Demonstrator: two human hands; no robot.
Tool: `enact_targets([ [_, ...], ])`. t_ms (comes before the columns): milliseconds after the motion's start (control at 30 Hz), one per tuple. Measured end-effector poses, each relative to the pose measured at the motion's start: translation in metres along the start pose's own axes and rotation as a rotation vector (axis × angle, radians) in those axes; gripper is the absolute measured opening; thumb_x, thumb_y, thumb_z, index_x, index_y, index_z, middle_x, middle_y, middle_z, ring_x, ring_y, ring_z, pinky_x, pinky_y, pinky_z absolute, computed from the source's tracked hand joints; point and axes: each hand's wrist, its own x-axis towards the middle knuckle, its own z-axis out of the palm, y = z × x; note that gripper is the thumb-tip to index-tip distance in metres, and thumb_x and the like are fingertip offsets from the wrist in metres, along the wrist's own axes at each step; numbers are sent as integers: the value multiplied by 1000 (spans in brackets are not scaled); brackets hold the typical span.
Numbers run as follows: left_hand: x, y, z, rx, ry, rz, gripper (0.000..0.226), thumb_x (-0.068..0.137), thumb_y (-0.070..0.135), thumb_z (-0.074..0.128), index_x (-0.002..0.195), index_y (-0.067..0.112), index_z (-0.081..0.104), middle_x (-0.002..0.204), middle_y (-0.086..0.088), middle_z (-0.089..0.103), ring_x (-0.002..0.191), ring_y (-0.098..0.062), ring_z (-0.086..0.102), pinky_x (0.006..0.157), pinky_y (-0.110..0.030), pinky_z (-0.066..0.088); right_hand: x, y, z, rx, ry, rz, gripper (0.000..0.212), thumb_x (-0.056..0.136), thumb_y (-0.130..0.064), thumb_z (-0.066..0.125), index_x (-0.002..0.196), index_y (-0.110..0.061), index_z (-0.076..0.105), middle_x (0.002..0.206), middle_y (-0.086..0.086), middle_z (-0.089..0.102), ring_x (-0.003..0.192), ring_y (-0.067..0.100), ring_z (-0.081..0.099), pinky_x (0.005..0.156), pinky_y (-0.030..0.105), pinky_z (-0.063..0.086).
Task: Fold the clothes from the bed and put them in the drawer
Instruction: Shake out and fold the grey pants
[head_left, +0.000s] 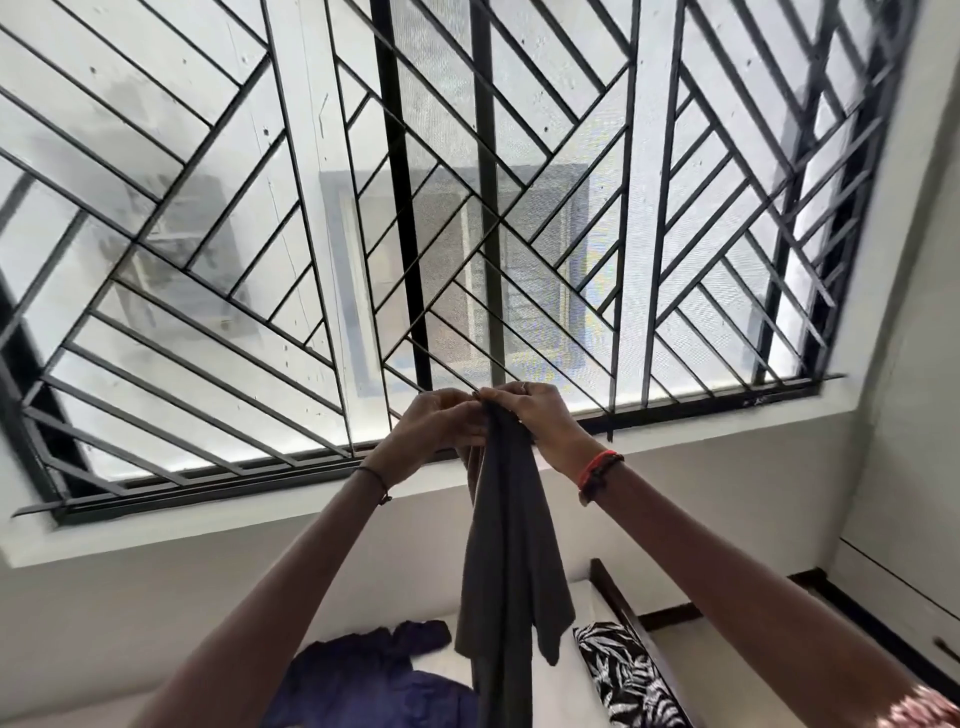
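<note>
High before the window grille (218, 249), I watch the left hand (436, 427) and right hand (541, 420) pinch the top of the grey garment (511, 561) together so it hangs straight, likely matching corners for a fold, though the bunched cloth hides them. It dangles over the bed (562, 702), near a purple garment (363, 675).

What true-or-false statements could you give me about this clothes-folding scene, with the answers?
1. The left hand and the right hand both grip the top of the grey garment. True.
2. The right wrist is bare. False: it wears a red band.
3. A dark blue garment lies on the bed below. True.
4. The grey garment lies flat on the bed. False: it hangs down from the hands.
</note>
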Motion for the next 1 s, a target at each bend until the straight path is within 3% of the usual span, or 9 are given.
enact_targets([
  [267,4,5,5,45,95,89,13,89,0,59,92,4,48,68,-5,67,55,-10,66,53,-21,55,-4,-9,-6,57,-88,38,7,84,-13,68,78,-9,70,64,2,65,56,10,60,52,18,49],
  [367,13,4,1,239,144,133,20,87,5,64,103,4,54,70,-3,62,52,-2,59,53,-16,50,-5,-10,-10,55,-127,48,11,86,-15,66,76,-13,70,63,0,66,57,10,62,52,18,49],
  [433,20,1,-6,449,172,217,27,85,12,67,110,4,62,80,-2,63,63,3,57,62,-10,45,-7,-12,-12,57,-147,40,10,86,-17,66,77,-13,69,63,-2,66,55,8,62,49,17,47],
  [500,22,-3,-6,537,144,271,23,89,16,64,108,3,67,91,-1,64,77,4,56,73,-9,42,-5,-13,-12,53,-146,29,10,86,-18,66,77,-16,70,64,-4,67,56,5,61,50,17,45],
  [633,23,-3,5,499,101,182,22,98,18,50,83,5,61,67,1,51,56,1,43,55,-19,34,1,-11,-12,67,-133,36,12,88,-22,63,80,-18,72,73,-6,68,61,7,60,52,19,42],
  [733,29,-1,8,563,150,225,17,99,19,47,91,9,59,76,-9,58,66,-11,50,58,-21,37,0,-8,-15,74,-169,3,14,92,-19,56,89,-21,70,74,-7,65,58,5,56,49,17,40],
  [800,30,0,9,643,188,288,18,99,16,45,98,5,59,82,-9,59,73,-12,51,60,-14,36,-1,-2,-19,57,-172,-56,18,91,-11,54,96,-23,67,73,-6,62,61,5,56,52,18,42],
  [900,30,5,9,701,191,381,14,100,15,44,91,13,55,74,1,55,62,-2,44,58,-10,36,-3,19,-28,-110,-166,-153,26,83,-7,61,101,-25,62,74,-5,61,71,11,57,63,26,46],
  [1000,32,9,3,764,177,457,15,99,14,45,86,16,51,71,2,54,62,-6,47,59,-13,34,-5,45,-36,-311,-148,-196,29,80,0,61,104,-15,61,83,3,64,73,4,59,72,21,47],
])
